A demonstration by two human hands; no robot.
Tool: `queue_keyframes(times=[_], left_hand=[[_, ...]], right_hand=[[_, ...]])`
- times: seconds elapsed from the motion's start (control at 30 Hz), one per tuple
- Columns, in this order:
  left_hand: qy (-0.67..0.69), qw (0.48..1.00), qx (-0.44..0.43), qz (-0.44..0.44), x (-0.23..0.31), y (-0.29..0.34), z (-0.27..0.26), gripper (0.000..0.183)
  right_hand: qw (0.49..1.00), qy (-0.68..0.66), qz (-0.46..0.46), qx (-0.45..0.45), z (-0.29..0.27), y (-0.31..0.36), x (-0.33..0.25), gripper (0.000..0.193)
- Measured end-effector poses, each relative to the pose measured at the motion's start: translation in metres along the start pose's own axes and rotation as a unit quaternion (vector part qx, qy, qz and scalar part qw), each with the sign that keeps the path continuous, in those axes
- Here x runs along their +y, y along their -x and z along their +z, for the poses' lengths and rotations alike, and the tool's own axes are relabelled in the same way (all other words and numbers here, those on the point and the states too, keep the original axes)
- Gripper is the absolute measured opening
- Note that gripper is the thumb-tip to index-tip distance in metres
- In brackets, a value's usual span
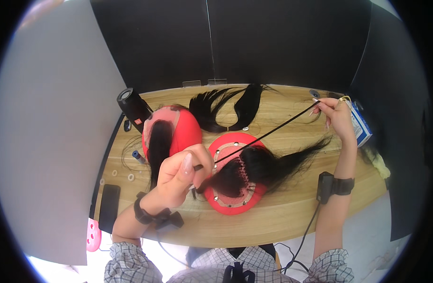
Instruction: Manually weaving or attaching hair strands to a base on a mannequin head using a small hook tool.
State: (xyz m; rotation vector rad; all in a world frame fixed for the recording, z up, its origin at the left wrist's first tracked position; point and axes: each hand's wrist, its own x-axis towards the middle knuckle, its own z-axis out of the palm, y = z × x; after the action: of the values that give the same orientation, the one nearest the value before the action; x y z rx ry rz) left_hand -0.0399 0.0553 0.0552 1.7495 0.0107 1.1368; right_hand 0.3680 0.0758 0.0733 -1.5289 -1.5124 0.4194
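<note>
A wooden surface (292,210) carries a red dummy head (260,190) with black hair, near the middle, and a second red head (188,129) farther left. The left hand (185,170) and right hand (336,118) grasp a black strand (268,131), taut from near left to far right.

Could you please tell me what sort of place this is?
Probably a wig workshop, perhaps a small booth. The left red head form and right red head form both bear black hair, and a loose hair bundle lies on the wooden table.
</note>
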Motion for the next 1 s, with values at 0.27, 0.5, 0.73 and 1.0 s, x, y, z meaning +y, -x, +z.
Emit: queue_keyframes(times=[0.27,0.5,0.73,1.0], left_hand=[[-0.038,0.999,0.028,0.012,-0.003,-0.001,-0.005,0.049],[-0.008,0.999,-0.015,-0.035,-0.01,0.004,0.003,0.036],[-0.04,0.995,-0.024,-0.086,0.002,-0.001,0.012,0.033],[-0.012,0.983,0.006,-0.184,-0.001,0.004,0.014,0.031]], right_hand=[[0.991,0.108,0.062,0.054,-0.008,-0.001,0.012,0.02],[0.968,0.176,0.071,0.163,0.013,0.02,-0.035,0.021],[0.962,0.042,-0.265,-0.039,0.057,0.054,-0.106,0.028],[0.912,-0.07,-0.382,-0.136,0.098,0.087,-0.138,0.047]])
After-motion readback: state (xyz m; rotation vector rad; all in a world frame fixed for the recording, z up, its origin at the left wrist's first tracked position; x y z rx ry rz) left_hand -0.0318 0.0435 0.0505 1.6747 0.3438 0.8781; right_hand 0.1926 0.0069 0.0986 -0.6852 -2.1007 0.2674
